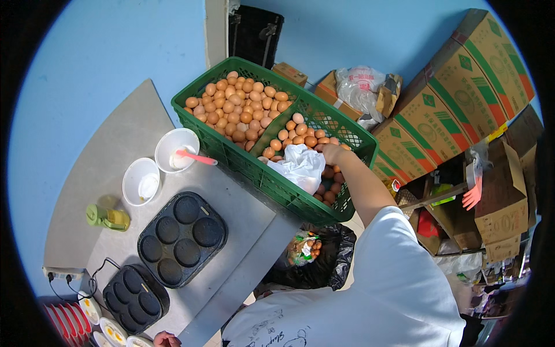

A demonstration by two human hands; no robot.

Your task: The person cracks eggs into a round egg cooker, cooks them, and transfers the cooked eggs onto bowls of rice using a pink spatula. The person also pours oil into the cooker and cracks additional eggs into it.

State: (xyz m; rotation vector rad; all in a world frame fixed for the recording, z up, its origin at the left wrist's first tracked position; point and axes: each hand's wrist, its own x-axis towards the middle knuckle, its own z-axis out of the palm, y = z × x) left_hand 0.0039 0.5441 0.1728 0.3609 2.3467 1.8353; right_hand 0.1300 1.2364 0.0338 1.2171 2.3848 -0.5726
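Note:
My right hand [330, 152] reaches into the near-right section of a green plastic crate [260, 171], among brown eggs [310, 141] and against a white plastic bag [301, 167]. Its fingertips are partly hidden, so whether it grips an egg or the bag cannot be told. More brown eggs [234, 104] fill the other section, past a divider. At the bottom edge, part of my left hand [167, 339] shows by the counter's edge, close to bowls with cracked eggs [113, 333]; its hold is unclear. Two dark multi-cup egg pans [175, 240] [134, 299] lie on the counter.
Two white bowls [141, 181] [167, 149], one with a pink-handled utensil [197, 157], and an oil jug [108, 217] stand on the grey counter [230, 208]. Below is a black-lined bin [336, 256]. Cardboard boxes [433, 112] are stacked at right. A power strip [65, 272] has cords plugged in.

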